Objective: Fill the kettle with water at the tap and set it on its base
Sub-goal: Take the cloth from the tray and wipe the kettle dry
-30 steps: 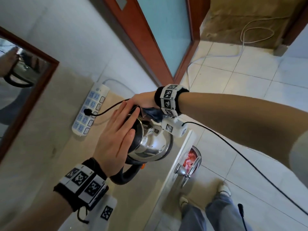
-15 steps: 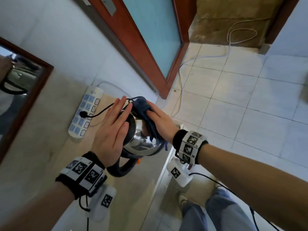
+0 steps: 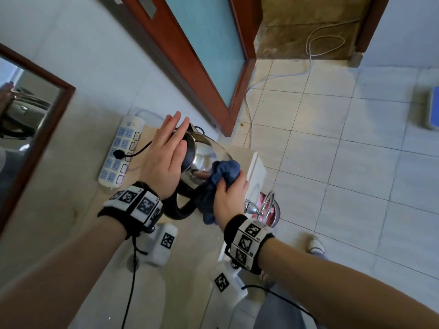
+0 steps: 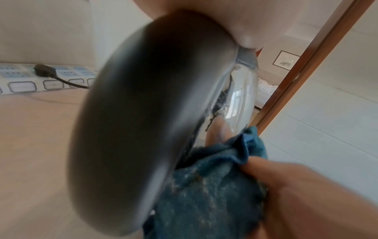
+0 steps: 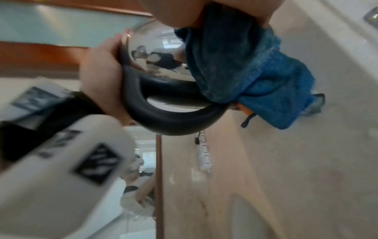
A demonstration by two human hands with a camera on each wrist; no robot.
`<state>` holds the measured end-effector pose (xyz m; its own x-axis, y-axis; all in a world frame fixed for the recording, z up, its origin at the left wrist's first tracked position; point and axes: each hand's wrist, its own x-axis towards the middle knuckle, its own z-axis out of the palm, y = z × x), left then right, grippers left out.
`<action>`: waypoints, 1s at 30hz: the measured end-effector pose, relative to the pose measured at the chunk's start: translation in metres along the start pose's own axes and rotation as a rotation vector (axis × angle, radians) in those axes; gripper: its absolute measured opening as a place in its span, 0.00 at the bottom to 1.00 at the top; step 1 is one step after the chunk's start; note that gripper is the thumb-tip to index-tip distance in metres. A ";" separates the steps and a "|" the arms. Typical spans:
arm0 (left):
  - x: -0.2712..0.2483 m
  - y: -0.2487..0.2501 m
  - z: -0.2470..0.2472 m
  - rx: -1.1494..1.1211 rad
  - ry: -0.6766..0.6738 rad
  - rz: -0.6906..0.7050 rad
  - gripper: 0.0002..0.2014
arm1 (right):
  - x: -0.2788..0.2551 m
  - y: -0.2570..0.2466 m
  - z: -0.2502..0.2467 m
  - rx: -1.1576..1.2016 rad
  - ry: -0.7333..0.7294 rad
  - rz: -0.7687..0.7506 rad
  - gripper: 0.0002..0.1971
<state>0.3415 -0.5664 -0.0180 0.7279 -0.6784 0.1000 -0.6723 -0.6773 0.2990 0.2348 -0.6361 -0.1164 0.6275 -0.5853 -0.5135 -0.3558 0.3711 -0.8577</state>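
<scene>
The steel kettle [image 3: 204,157] lies tilted over the beige counter [image 3: 180,262], its black handle [image 3: 178,210] toward me. My left hand [image 3: 166,153] presses flat, fingers straight, against the kettle's black underside [image 4: 143,113]. My right hand [image 3: 228,193] grips a bunched blue cloth [image 3: 223,172] against the shiny side, close to the handle. The right wrist view shows the cloth [image 5: 245,72] draped over the steel body [image 5: 155,53] and the handle [image 5: 174,119]. The kettle's base is hidden.
A white power strip [image 3: 121,153] with a black plug lies by the wall, left of the kettle. The chrome tap [image 3: 263,205] stands at the counter's right edge. A framed mirror [image 3: 23,129] hangs left; a wooden door [image 3: 213,55] is beyond.
My right hand has slid the cloth from the kettle's far side, round its right side, to the near side by the handle. The left hand has stayed flat on the underside.
</scene>
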 end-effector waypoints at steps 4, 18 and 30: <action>-0.002 -0.005 0.001 0.022 -0.010 0.013 0.25 | -0.040 -0.007 0.007 0.063 -0.127 -0.140 0.18; -0.003 0.024 -0.030 0.284 -0.328 -0.095 0.27 | -0.025 -0.017 -0.045 -0.257 -0.242 -0.113 0.16; -0.080 0.042 -0.099 0.311 -0.242 -0.128 0.34 | -0.062 -0.150 -0.066 -0.483 -0.561 -0.558 0.16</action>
<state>0.2686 -0.5121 0.0806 0.7805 -0.6051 -0.1569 -0.6140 -0.7892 -0.0105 0.2035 -0.7025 0.0425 0.9932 -0.1077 -0.0445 -0.0726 -0.2736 -0.9591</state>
